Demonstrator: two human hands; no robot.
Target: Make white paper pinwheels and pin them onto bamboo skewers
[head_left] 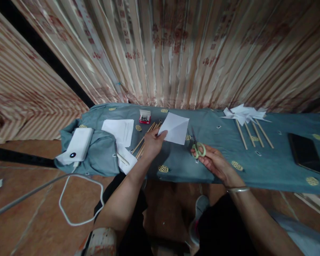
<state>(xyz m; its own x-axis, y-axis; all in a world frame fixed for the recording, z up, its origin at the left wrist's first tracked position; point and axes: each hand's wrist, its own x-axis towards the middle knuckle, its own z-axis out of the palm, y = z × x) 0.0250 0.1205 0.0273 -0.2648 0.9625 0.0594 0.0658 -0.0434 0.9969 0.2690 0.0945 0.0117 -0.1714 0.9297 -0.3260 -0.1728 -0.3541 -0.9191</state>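
Observation:
A square sheet of white paper (176, 128) with faint creases is pinched at its left corner by my left hand (154, 143). My right hand (213, 160) grips a pair of scissors (198, 149) by their pale green handles, the blades pointing away from me, just right of the paper. Beneath and beside my left hand lie several wooden sticks (140, 148). Behind them stands an opened small red box (144, 117) with tiny dark pieces inside. To the left rests a stack of white paper sheets (120, 131).
Several white paper pinwheels (244, 114) on wooden sticks lie at the right, left of a black phone (306, 152). A white power bank (80, 144) with a white cable (61, 199) sits at the left end of the cloth-covered table (181, 167). A patterned curtain (160, 53) hangs behind.

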